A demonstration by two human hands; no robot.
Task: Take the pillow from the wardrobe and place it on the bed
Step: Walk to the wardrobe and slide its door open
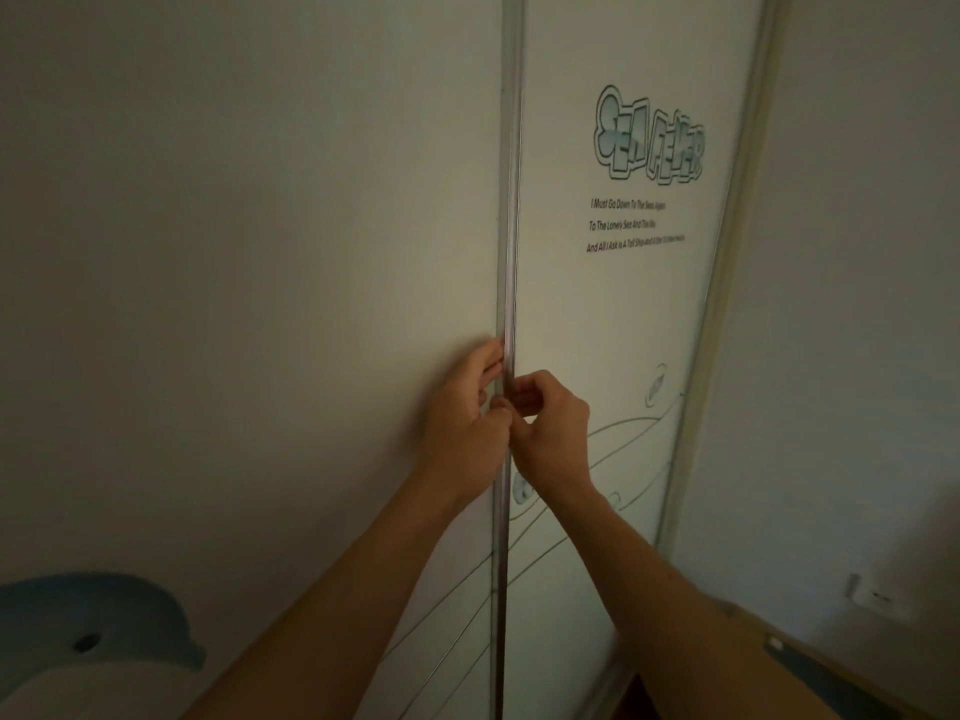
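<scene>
A white wardrobe fills the view, its two doors closed. The left door (260, 252) is plain; the right door (623, 314) carries a "Sea Fever" print with lines of text and a whale outline. A thin metal strip (509, 200) runs down the seam between them. My left hand (462, 418) curls its fingertips onto the left door's edge at the seam. My right hand (545, 423) hooks its fingers on the right door's edge, just beside the left hand. No pillow and no bed are in view.
A blue and white dolphin-shaped plush (93, 636) sits at the lower left, in front of the left door. The wardrobe's right frame post (727, 304) meets a white wall (857, 356). A wooden surface edge (810, 662) shows at the lower right.
</scene>
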